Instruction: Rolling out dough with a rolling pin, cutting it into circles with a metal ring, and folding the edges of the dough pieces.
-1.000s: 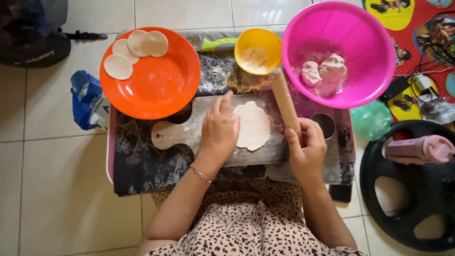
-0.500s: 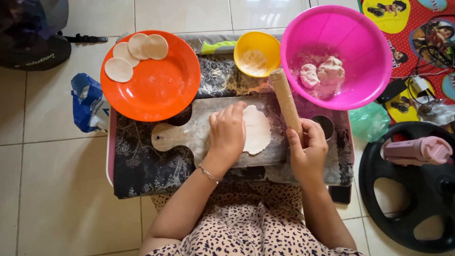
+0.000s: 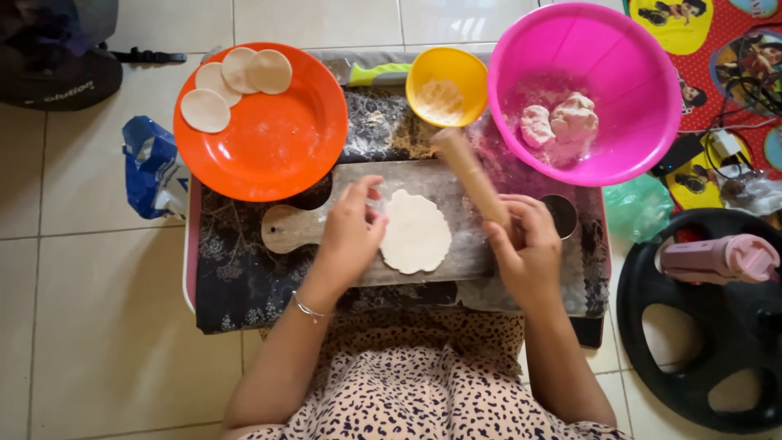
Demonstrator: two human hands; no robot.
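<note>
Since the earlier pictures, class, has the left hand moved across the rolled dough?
Yes. The left hand has slid off the dough toward the wooden board's handle end; earlier it covered the dough's left part, now it touches only the edge.

Left hand: left hand (image 3: 352, 232) rests at the edge of the flat dough round (image 3: 415, 231) on the wooden board (image 3: 293, 228).
Right hand: right hand (image 3: 528, 244) grips the rolling pin (image 3: 468, 169), which is tilted across the board.
Orange plate: orange plate (image 3: 277, 147) holds three dough discs (image 3: 236, 81).
Pink bowl: pink bowl (image 3: 595, 57) holds dough lumps (image 3: 562, 122).
Yellow bowl: yellow bowl (image 3: 448, 85) sits between plate and pink bowl.
</note>
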